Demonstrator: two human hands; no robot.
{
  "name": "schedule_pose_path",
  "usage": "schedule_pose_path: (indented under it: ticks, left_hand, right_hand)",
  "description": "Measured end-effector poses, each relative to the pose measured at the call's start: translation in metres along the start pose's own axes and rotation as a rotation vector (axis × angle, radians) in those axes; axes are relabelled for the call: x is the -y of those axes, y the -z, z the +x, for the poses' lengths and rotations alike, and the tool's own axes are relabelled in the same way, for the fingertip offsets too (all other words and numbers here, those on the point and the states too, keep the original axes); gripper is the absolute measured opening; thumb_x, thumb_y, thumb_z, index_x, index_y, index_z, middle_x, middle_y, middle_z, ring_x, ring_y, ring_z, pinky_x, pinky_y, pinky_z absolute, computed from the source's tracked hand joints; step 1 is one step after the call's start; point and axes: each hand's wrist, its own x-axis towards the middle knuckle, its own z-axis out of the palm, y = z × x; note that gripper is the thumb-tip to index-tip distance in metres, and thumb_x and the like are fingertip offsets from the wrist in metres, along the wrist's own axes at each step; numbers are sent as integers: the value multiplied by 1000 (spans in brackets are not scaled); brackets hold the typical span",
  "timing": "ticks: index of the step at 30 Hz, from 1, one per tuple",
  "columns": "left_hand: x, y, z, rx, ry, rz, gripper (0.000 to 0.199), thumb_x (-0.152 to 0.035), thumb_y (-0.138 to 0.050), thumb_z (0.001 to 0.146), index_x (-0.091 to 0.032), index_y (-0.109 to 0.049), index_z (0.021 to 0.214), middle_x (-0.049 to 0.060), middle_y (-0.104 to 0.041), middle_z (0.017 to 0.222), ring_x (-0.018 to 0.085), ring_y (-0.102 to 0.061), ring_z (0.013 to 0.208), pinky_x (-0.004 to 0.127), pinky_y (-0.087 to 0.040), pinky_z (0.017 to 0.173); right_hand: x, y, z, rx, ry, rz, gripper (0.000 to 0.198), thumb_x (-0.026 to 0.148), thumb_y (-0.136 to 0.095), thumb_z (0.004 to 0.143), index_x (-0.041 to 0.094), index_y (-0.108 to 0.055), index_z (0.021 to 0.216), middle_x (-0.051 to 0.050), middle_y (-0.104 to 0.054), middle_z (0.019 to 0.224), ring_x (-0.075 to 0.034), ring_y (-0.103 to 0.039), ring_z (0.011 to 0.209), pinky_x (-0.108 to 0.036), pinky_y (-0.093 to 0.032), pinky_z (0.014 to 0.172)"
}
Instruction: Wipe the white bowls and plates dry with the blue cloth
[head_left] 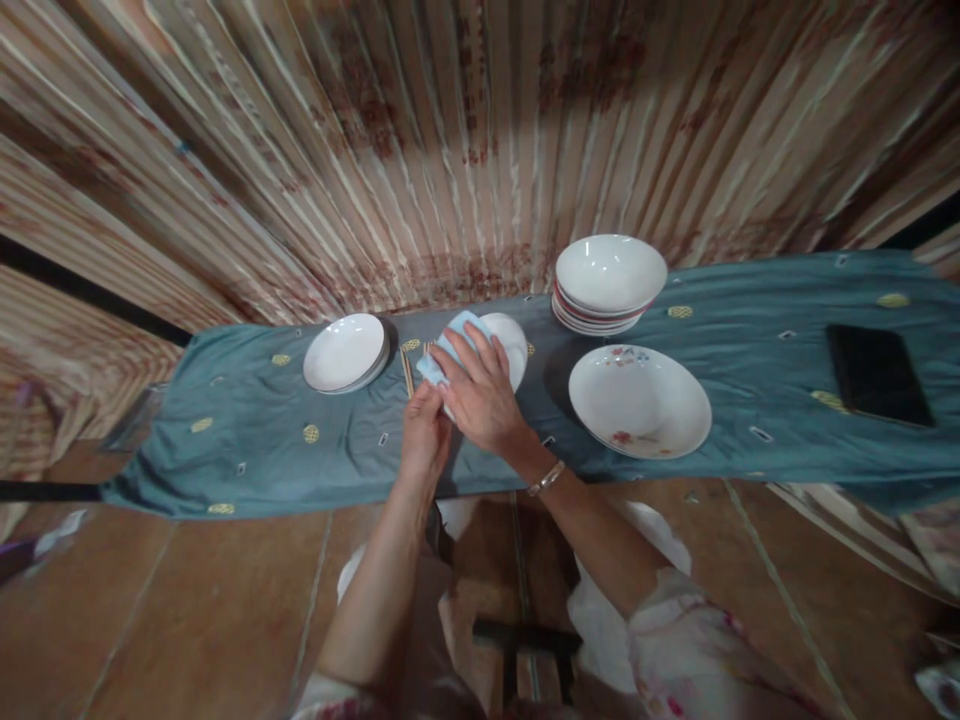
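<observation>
1. Fingers [478, 345] of the right hand [486, 400] are slightly parted and bent over the light-blue cloth [430, 369], clasping it from above; that thumb is hidden.
2. The left hand [424, 430] has its fingers curled in at the near edge of the cloth; whether they pinch the cloth itself or something white beneath it, I cannot tell.
3. The cloth is bunched between both hands, over the middle of the teal-covered tabletop [262, 440]. A white dish [512, 340] sits just behind and to the right, partly hidden by the right hand; chopsticks [406, 373] lie just to the left.
4. The cloth should be light, soft and limp, folding wherever it is pressed; a broad hold through its thick middle would control it better than a corner.
5. The white dish looks glossy and stiff, probably ceramic: likely slippery and easily chipped, best taken by opposite sides of its rim.
6. Farther off stand a plate stack [345, 353] on the left, and a bowl stack [611, 275] and floral plate [641, 400] on the right.
</observation>
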Motion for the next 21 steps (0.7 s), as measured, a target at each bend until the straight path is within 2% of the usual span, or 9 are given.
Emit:
schedule_pose_path:
  ticks: [5,8,11,14,18,21]
  left_hand:
    - [2,2,3,-35,-5,-49,35,-35,-92,53,-16,-68,68,-2,-70,69,7,-60,62,18,-48,67]
    - [3,5,5,-82,-1,-72,37,-34,-93,50,-15,-66,66,-3,-69,66,7,-59,60,18,-49,65]
    - [2,11,7,-129,10,-101,33,-30,-92,53,-15,-66,67,-3,-70,67,8,-62,61,19,-52,67]
    - [1,17,9,-177,38,-135,24,-25,-87,62,-15,-68,70,0,-73,71,11,-65,65,22,-55,72]
    - [-1,19,10,-243,86,-172,8,-19,-74,77,-13,-71,82,4,-77,81,15,-70,77,28,-56,85]
    - [-2,18,11,-301,131,-200,13,-15,-61,87,-11,-72,94,7,-78,86,18,-72,86,33,-54,94]
  right_hand:
    - [-23,0,2,-50,-99,-10,46,30,-38,100,18,-46,143,-12,-43,152,-27,-26,148,-52,-15,121]
    - [-45,-11,-1,-141,-211,35,49,32,-30,102,15,-38,147,-15,-43,151,-26,-32,146,-52,-25,119]
    - [-66,-30,-8,-200,-300,116,51,35,-22,103,15,-40,146,-18,-49,146,-25,-41,141,-49,-36,115]
    - [-77,-49,-17,-195,-337,183,53,37,-22,103,10,-41,144,-22,-50,144,-26,-44,139,-52,-37,114]
    - [-78,-61,-33,-147,-374,208,54,35,-24,102,3,-38,143,-27,-45,147,-28,-39,142,-56,-34,116]
    - [-73,-63,-44,-98,-372,214,57,35,-23,102,-2,-35,144,-30,-39,150,-30,-32,146,-58,-31,117]
